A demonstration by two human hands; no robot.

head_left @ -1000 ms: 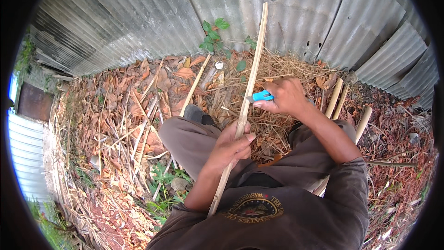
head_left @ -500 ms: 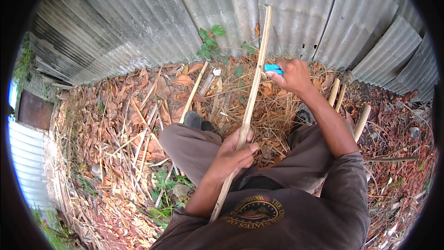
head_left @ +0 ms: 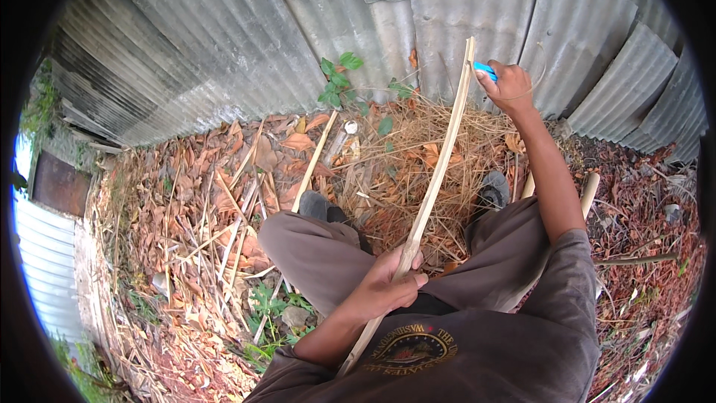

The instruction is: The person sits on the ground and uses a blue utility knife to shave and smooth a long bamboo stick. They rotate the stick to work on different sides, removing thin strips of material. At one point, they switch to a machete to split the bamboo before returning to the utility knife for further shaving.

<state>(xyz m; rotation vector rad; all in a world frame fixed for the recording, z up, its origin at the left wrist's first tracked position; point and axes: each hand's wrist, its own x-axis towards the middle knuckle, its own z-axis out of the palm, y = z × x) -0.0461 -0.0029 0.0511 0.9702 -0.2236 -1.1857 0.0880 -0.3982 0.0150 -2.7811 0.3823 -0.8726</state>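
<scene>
A long, pale, peeled wooden stick (head_left: 440, 168) runs slantwise from against my shirt up towards the metal sheets. My left hand (head_left: 388, 287) is closed around its lower part, just above my lap. Near the far tip, my right hand (head_left: 510, 87) grips a blue-handled knife (head_left: 485, 72) held against the stick's right side. The blade is too small to make out. A thin curled shaving (head_left: 542, 67) hangs by my right hand.
Corrugated metal sheets (head_left: 477, 7) form a wall ahead. Dry leaves (head_left: 201, 172) and thin sticks cover the ground to the left. Another pale stick (head_left: 317, 157) lies beyond my left knee, and more stick ends (head_left: 589, 192) show by my right leg. A small green plant (head_left: 339, 78) grows at the wall.
My right hand has slid the knife away from me along the stick, almost to its far end. The stick's tip has swung right and lower in view. My left hand still grips it.
</scene>
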